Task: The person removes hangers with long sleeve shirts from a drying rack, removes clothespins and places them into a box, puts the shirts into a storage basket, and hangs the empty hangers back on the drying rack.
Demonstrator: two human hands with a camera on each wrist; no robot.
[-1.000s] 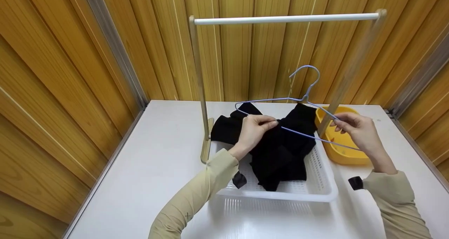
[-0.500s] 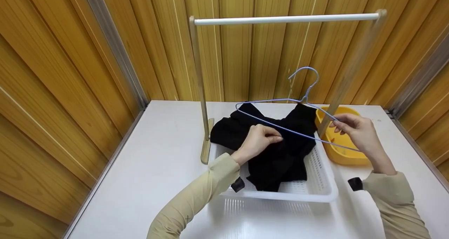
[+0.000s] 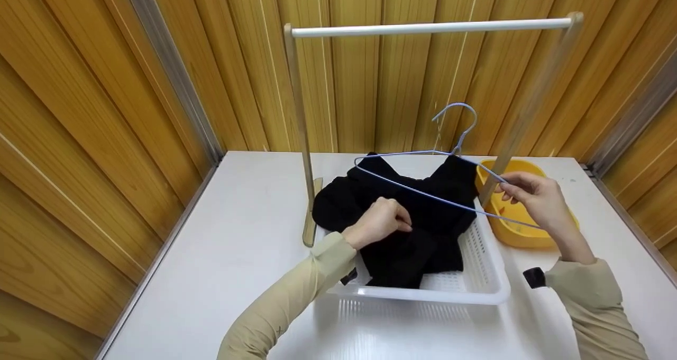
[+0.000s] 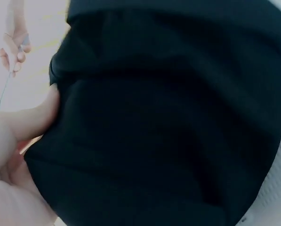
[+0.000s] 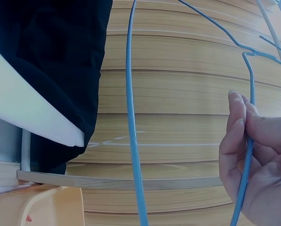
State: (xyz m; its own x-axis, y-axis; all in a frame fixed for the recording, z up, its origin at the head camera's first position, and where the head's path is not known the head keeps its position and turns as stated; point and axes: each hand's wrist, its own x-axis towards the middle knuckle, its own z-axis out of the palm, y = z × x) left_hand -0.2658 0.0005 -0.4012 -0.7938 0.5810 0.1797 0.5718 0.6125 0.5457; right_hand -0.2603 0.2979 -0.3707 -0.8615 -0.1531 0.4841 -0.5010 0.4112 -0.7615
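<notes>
A black garment (image 3: 338,204) lies bunched in the white basket (image 3: 423,295), spilling over its back and left rim. My left hand (image 3: 378,223) pinches an edge of it above the basket. In the left wrist view, the thumb (image 4: 36,117) presses on the edge of the cloth, which fills most of that view; the other fingers are partly behind it. My right hand (image 3: 543,201) holds a blue wire hanger (image 5: 129,89) by one sloping shoulder, between thumb and fingers. The hanger is raised over the back of the garment, hook upward, and bears nothing.
A clothes rack with a white rail (image 3: 433,29) and wooden posts stands around the basket on the white table (image 3: 238,233). A yellow tub (image 3: 521,239) sits behind the right post. Wood-patterned panels (image 3: 354,95) close off the back and sides.
My left hand has left the hanger's lower wire, moved down towards me, and drawn up part of the garment. The hanger in my right hand has dipped slightly.
</notes>
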